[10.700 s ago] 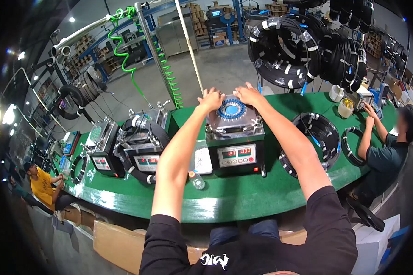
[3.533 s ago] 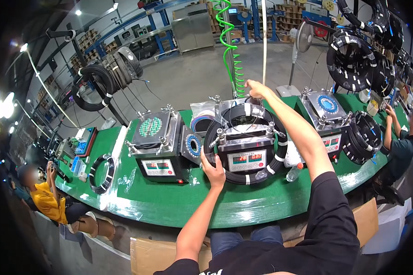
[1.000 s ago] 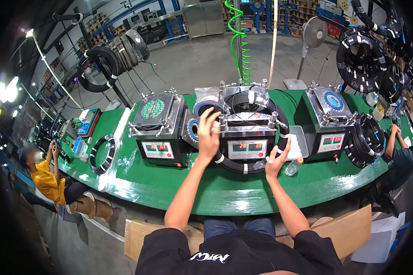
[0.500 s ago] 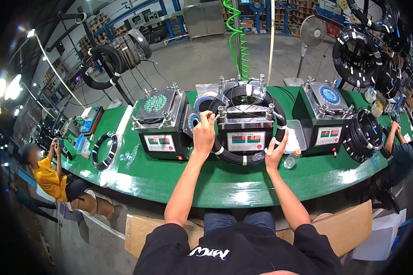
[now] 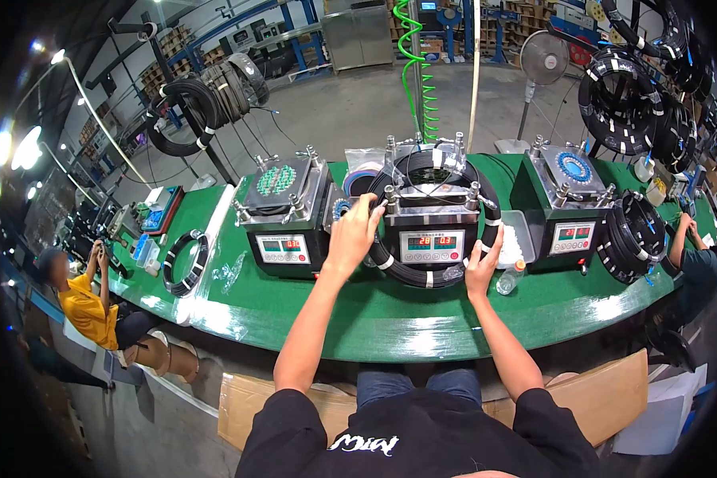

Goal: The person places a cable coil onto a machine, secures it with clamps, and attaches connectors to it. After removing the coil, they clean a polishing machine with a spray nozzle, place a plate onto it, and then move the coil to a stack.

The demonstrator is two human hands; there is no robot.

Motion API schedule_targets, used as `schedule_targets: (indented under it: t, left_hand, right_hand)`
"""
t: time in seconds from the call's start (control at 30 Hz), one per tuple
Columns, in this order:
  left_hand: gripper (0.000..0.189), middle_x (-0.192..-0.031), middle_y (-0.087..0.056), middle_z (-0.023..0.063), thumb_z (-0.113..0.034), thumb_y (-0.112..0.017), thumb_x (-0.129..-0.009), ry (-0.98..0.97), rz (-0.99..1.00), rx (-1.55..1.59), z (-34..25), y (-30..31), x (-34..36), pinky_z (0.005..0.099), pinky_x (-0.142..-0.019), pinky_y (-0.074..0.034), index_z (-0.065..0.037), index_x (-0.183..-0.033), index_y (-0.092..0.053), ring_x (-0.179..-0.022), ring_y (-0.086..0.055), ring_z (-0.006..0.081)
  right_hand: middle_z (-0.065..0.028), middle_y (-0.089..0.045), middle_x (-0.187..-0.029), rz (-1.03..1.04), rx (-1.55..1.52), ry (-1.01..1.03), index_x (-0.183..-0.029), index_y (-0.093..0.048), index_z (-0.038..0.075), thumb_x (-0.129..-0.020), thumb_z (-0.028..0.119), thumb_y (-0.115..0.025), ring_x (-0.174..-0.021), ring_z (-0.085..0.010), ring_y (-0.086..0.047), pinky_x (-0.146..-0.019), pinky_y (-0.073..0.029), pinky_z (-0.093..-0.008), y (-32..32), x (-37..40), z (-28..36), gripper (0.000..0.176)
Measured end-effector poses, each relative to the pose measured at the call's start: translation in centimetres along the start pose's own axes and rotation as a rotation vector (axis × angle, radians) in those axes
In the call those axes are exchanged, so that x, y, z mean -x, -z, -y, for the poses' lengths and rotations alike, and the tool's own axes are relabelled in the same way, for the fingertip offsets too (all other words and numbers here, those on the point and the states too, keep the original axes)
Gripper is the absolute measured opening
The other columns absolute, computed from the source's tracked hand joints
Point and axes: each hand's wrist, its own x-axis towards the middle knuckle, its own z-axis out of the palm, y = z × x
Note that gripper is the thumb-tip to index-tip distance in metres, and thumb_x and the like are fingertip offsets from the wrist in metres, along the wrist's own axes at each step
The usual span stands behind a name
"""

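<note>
A coil of black cable (image 5: 430,278) with white tape bands hangs around the front of the middle machine (image 5: 402,223), a black box with a metal top plate, corner posts and a lit red display. My right hand (image 5: 481,269) closes its thumb and fingers on the coil's right side. At the coil's upper left, my left hand (image 5: 354,237) has its fingers pinched together near the machine's metal post; what lies between them is too small to make out. A thin cable end loops over the top plate.
Similar machines stand left (image 5: 283,223) and right (image 5: 562,211). Beside my right hand are a small clear bottle (image 5: 510,278) and a tray of white pieces (image 5: 521,226). Other coils lie on the green table (image 5: 358,331). People work at both ends.
The view has shifted slightly. Both hands keep nearly the same places at the coil, the left fingers tilting a little. Digits on the machine displays look different.
</note>
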Motion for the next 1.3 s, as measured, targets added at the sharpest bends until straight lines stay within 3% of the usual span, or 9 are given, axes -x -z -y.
schedule_targets:
  t: [0.27,0.47,0.6,0.8,0.93,1.13,1.17,1.27,1.3]
  left_hand:
    - [0.017,-0.090,-0.066,0.0299,-0.015,-0.044,-0.109,0.093,-0.108,0.425,-3.3,-6.5,1.4,0.0543,-0.068,-0.051,0.001,-0.113,-0.042,-0.085,-0.067,0.0488]
    - [0.017,-0.092,-0.065,0.0204,-0.006,-0.052,-0.103,0.015,0.033,0.655,-2.8,-5.6,1.4,0.0447,-0.079,-0.052,0.001,-0.118,-0.048,-0.086,-0.068,0.0363]
    - [0.025,-0.100,-0.059,0.0148,-0.006,-0.068,-0.090,0.002,-0.357,0.214,-0.1,-4.3,0.6,0.0430,-0.095,-0.045,-0.003,-0.114,-0.061,-0.101,-0.057,0.0325]
    - [0.080,-0.153,-0.035,0.0234,-0.012,-0.070,-0.091,0.109,-0.278,0.351,2.4,-8.4,4.1,0.0469,-0.122,-0.023,-0.004,-0.159,-0.029,-0.144,-0.034,0.0411]
    - [0.091,-0.167,-0.014,0.0262,-0.011,-0.070,-0.091,0.233,-0.262,0.424,-0.2,-10.6,8.7,0.0459,-0.125,-0.017,-0.004,-0.163,-0.014,-0.154,-0.018,0.0421]
    - [0.082,-0.167,-0.007,0.0302,-0.025,-0.078,-0.091,0.351,-0.165,0.509,-1.3,-11.8,12.7,0.0481,-0.123,-0.018,-0.016,-0.160,-0.034,-0.155,-0.016,0.0442]
    - [0.061,-0.165,-0.009,0.0322,-0.026,-0.078,-0.091,0.323,-0.144,0.595,-0.6,-11.9,12.9,0.0458,-0.122,-0.021,-0.017,-0.146,-0.054,-0.153,-0.021,0.0444]
    - [0.041,-0.165,-0.013,0.0305,-0.023,-0.075,-0.093,0.194,-0.040,0.538,1.3,-11.8,13.6,0.0437,-0.121,-0.025,-0.012,-0.131,-0.064,-0.148,-0.031,0.0435]
    - [0.031,-0.154,-0.032,0.0308,-0.021,-0.073,-0.095,0.124,-0.073,0.448,0.7,-11.0,13.5,0.0435,-0.116,-0.032,-0.008,-0.123,-0.066,-0.137,-0.043,0.0423]
  right_hand:
    - [-0.0268,-0.033,-0.161,0.006,0.022,0.014,-0.157,-0.027,-0.005,-0.101,0.011,-0.052,-0.151,-0.0394,-0.030,-0.124,-0.020,-0.0438,0.2,-0.2,0.3,0.063]
    - [-0.0270,-0.034,-0.159,0.026,0.007,0.001,-0.156,-0.028,-0.006,-0.100,0.010,-0.054,-0.150,-0.0400,-0.031,-0.124,-0.022,-0.0441,0.5,-0.3,0.3,0.063]
    - [-0.0277,-0.042,-0.154,0.039,0.059,0.012,-0.152,-0.033,-0.004,-0.098,0.009,-0.061,-0.144,-0.0425,-0.041,-0.119,-0.032,-0.0449,1.2,-0.7,0.2,0.062]
    - [-0.0181,-0.058,-0.101,-0.035,0.083,0.012,-0.104,-0.059,-0.003,-0.101,0.020,-0.062,-0.089,-0.0272,-0.060,-0.081,-0.050,-0.0399,3.4,-6.3,3.1,0.023]
    - [-0.0092,-0.055,-0.059,0.164,0.007,-0.014,-0.095,-0.057,0.001,-0.103,0.025,-0.062,-0.050,-0.0193,-0.050,-0.052,-0.039,-0.0364,3.1,-10.4,5.1,0.026]
    - [-0.0092,-0.055,-0.062,0.155,-0.020,-0.009,-0.099,-0.052,0.002,-0.105,0.020,-0.058,-0.053,-0.0192,-0.054,-0.052,-0.040,-0.0363,1.3,-11.0,5.2,0.020]
    - [-0.0092,-0.055,-0.063,0.152,-0.022,-0.022,-0.100,-0.052,0.003,-0.105,0.020,-0.058,-0.053,-0.0196,-0.054,-0.052,-0.040,-0.0361,1.4,-10.8,5.5,0.019]
    - [-0.0109,-0.056,-0.067,0.150,-0.036,-0.027,-0.105,-0.049,0.003,-0.104,0.016,-0.057,-0.056,-0.0227,-0.056,-0.055,-0.043,-0.0365,1.4,-10.5,5.8,0.015]
    - [-0.0119,-0.056,-0.072,0.155,-0.045,-0.025,-0.106,-0.049,0.003,-0.103,0.013,-0.058,-0.060,-0.0231,-0.057,-0.057,-0.044,-0.0368,1.4,-10.3,5.8,0.014]
